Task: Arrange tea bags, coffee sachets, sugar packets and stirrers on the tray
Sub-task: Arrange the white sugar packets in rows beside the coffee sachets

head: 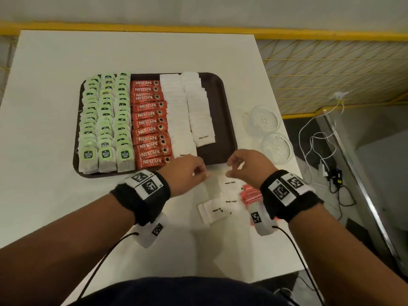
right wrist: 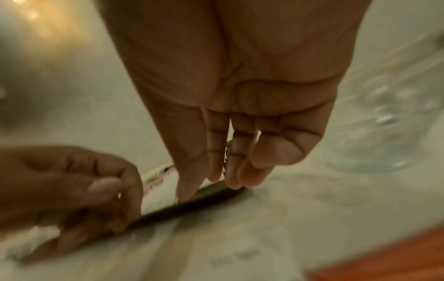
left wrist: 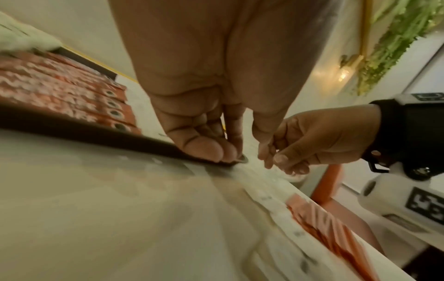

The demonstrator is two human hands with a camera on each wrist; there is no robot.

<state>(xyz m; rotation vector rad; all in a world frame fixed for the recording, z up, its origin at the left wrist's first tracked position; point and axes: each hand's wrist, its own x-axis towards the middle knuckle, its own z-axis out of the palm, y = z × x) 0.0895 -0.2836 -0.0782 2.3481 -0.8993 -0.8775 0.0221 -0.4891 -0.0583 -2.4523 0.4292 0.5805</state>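
A white table (head: 55, 69) is seen from above, and a dark brown tray (head: 223, 111) is placed on it. The left part of the tray is filled by three columns of green tea bags (head: 106, 120). Just beside them one column of red coffee sachets (head: 150, 122) is laid, and then two overlapped columns of white sugar packets (head: 187, 111). The right strip of the tray is bare. Two glass bowls (head: 271, 133) are standing on the table to the right of the tray, near the table edge.

In front of the tray, more loose sugar packets (head: 223, 204) are lying on the table, and a bundle of red-wrapped stirrers (head: 250, 194) is partly hidden under the right wrist.

The left hand (head: 187, 171) is held at the near edge of the tray, with its fingers curled; its fingertips (left wrist: 225, 152) are seen touching the tray rim. The right hand (head: 247, 166) is held just beside it, over the table, with thumb and fingers brought together as in a pinch. It cannot be told whether a white packet is held in either hand, because the wrist pictures are blurred and the packets are white on the white table.
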